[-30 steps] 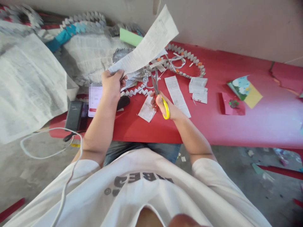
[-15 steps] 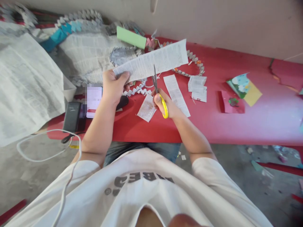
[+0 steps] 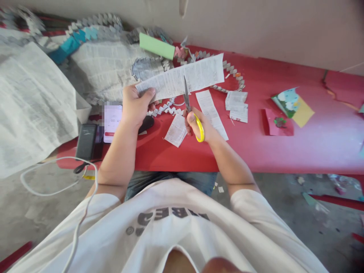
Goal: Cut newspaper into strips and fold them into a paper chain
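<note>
My left hand [image 3: 138,104] pinches the left end of a long printed paper strip [image 3: 182,77], thumb on top. The strip stretches to the right above the red table [image 3: 256,151]. In my right hand [image 3: 199,124] are scissors with yellow handles [image 3: 200,131], their blades pointing up at the lower edge of the strip near its middle. The blades look nearly closed. Under and beside my right hand lie a small paper piece [image 3: 176,131] and another printed strip [image 3: 212,114].
A phone [image 3: 112,121], a black power bank [image 3: 86,141] and a black mouse [image 3: 146,124] lie left. Newspaper sheets [image 3: 36,110] and folded-paper chains [image 3: 233,70] spread behind. Small papers [image 3: 238,112] and a pink card [image 3: 270,123] lie right. A white cable [image 3: 98,178] hangs in front.
The right end of the strip has dipped slightly. The scissors have turned a little in my right hand, and their blades are closer together. My left hand has barely moved.
</note>
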`<state>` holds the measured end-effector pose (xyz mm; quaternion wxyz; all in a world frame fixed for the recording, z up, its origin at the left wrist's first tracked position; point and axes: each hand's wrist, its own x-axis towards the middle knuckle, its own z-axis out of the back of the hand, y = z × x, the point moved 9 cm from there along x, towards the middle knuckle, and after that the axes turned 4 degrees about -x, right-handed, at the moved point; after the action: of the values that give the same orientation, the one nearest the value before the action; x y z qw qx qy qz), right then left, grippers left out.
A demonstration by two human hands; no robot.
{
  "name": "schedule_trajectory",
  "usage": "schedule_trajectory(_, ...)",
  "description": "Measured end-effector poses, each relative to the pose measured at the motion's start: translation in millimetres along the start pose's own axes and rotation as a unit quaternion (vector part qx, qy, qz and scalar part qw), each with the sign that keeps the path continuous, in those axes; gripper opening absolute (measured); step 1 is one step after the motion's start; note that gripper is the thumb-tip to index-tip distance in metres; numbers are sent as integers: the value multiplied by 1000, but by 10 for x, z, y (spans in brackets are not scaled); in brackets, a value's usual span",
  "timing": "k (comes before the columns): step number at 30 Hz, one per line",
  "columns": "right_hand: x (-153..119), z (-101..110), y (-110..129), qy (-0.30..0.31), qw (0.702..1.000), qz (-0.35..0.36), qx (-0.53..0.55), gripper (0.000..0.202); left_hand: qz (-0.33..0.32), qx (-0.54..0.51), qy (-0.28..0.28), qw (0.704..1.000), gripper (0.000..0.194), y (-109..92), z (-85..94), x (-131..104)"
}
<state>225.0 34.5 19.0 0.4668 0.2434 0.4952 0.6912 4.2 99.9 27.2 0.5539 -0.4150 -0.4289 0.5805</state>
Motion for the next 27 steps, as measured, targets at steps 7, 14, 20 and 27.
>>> schedule_trajectory(7,11,32,-62,-23,997,-20,75,67,0,-8,11,1000,75,16,-19,-12)
schedule_trajectory(14,98,43,-248,-78,993,-1,87,62,-2,-8,23,1000,75,-5,-45,-2)
schedule_trajectory(20,108,207,-190,-77,992,27,-98,53,-15,45,69,996,78,-159,188,9)
schedule_trajectory(27,123,276,-185,-37,983,18,-177,49,-34,16,93,995,79,-144,274,50)
